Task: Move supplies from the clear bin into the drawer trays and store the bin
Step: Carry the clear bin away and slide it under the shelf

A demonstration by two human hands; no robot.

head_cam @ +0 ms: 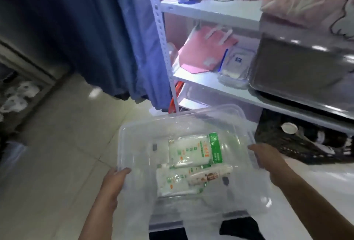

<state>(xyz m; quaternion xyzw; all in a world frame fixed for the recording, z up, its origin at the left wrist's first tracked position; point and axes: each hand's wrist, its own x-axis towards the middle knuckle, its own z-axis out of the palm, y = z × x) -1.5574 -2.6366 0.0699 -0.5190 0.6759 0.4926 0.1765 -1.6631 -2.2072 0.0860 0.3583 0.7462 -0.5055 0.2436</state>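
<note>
head view: clear bin [183,124] held above floor [57,144], in front of shelf [210,84], between both hands. left hand [115,178] closed on near-left rim; right hand [266,155] closed on right rim. three soft packets [191,151] loose on bin bottom, well inside both grips. probably light, thin-walled, slightly flexible, smooth; best gripped at opposite rims, kept level against sliding contents. drawer trays not seen.

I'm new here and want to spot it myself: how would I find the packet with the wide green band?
Look into the clear bin held by both hands. Of the white packets on its floor, the green-banded packet lies farther from the person. A broad green strip runs down its right edge; the nearer packet lacks one.
</note>
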